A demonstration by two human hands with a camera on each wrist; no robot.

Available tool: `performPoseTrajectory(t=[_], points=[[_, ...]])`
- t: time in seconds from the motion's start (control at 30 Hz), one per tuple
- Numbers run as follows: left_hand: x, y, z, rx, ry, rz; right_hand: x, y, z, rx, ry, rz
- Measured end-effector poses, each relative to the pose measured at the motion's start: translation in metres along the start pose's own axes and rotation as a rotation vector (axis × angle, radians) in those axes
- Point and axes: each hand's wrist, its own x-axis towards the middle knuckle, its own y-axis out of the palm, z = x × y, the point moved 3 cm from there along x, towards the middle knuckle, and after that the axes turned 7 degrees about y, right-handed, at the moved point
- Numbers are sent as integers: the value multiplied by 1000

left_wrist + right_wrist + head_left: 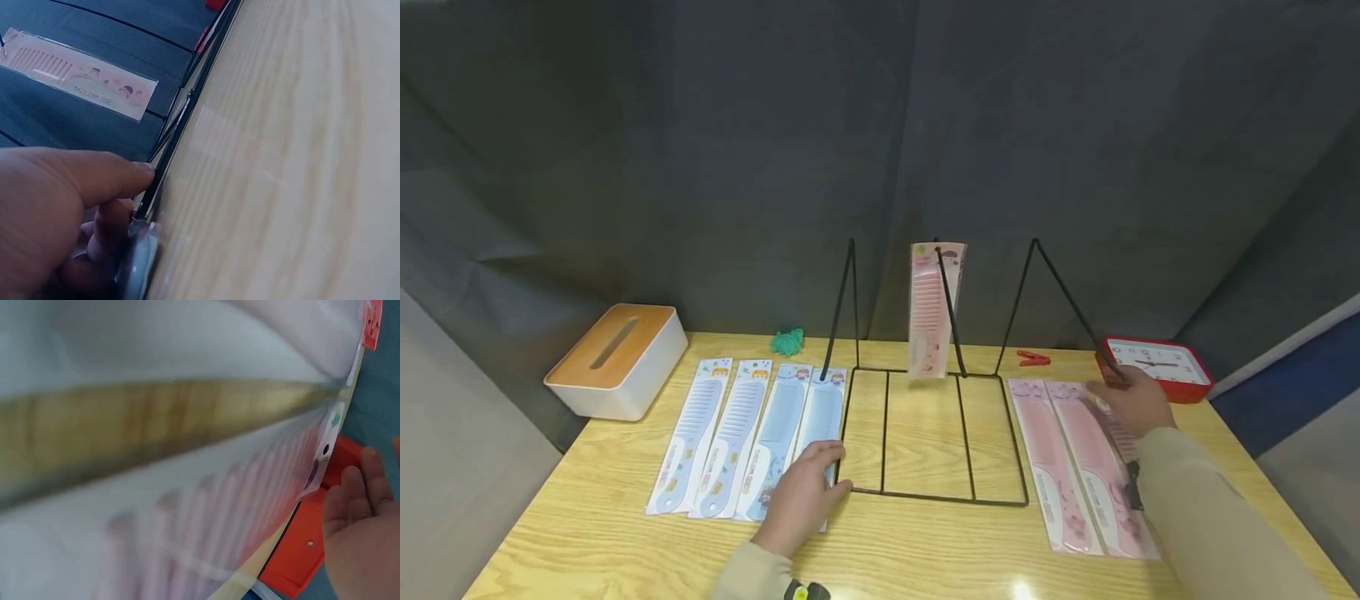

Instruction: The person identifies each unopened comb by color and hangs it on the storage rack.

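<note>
A black wire rack (925,500) with upright hooks stands on the table, and a packaged pink comb (929,317) hangs from its middle hook. My left hand (802,500) pinches the rack's front left corner; in the left wrist view the thumb (125,178) lies on the black wire with other fingers curled below. Beside that hand lie packaged blue combs (778,425). On the right, my right hand (1138,402), fingers extended, is over the top end of the outermost pink comb (250,506), which it partly hides. Two more packaged pink combs (1048,458) lie to its left.
A white tissue box with wooden lid (617,358) stands at the far left. Green twine (787,341) lies behind the blue combs. A red clip (1033,358) and a red-framed clock (1172,367) sit at the back right. A dark cloth (737,167) hangs behind the table.
</note>
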Motion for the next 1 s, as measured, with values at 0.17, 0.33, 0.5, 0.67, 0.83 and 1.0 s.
performPoseTrajectory(t=[0.17,0.33,0.5,0.67,0.83,1.0], points=[[0,0,0,-3,4,-1,-2,-3,-4,-43,0,-20],[-1,0,-1,-15,1,8,-3,-5,-11,-114,32,-18],[0,-1,-1,-8,6,6,0,-8,-17,-166,-6,-86],[1,-2,-1,-6,9,3,2,-8,-20,-163,2,-88],[1,-2,-1,-14,-1,10,3,-6,-23,-139,24,-22],[0,-2,-2,-13,1,6,1,-5,-22,-146,29,4]])
